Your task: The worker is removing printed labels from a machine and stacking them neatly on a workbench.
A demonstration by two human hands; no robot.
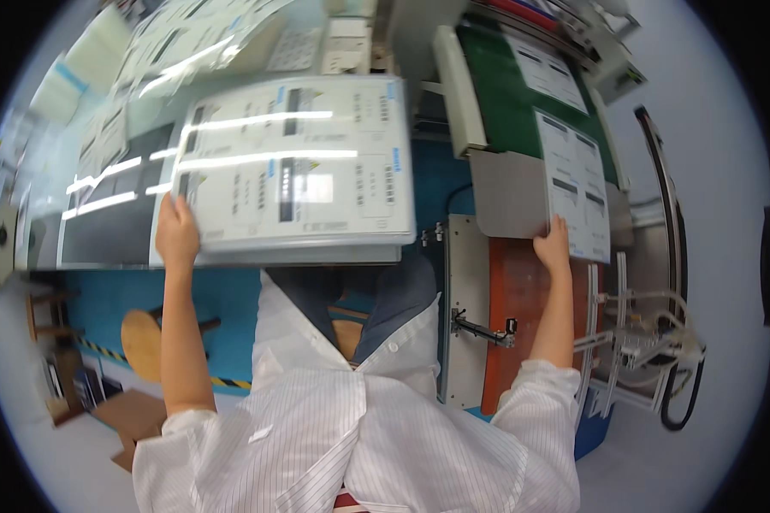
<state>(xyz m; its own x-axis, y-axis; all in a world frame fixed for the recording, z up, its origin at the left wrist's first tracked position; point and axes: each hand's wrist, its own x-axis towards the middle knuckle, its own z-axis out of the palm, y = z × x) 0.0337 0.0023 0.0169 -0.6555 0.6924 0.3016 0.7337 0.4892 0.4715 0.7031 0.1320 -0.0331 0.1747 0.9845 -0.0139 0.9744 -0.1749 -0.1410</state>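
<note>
A thick stack of glossy white printed sheets (342, 201) lies in front of me on the table. My left hand (178, 235) touches the stack's left edge near its front corner, fingers stretched forward and slightly apart. Out to the right, my right hand (554, 246) pinches the near left edge of another printed sheet (573, 167). That sheet lies partly on a green conveyor belt (500, 94), and its near end reaches out over a grey plate (509, 197). A further printed sheet (546, 73) rests farther up the belt.
Left of the stack is a dark panel (115, 209) on the glass-like tabletop. More printed sheets (180, 38) and white rolls (77, 73) are at the far left. A machine frame with tubes (650, 342) stands at the right, beside an orange surface (522, 316). A round wooden stool (141, 346) is below left.
</note>
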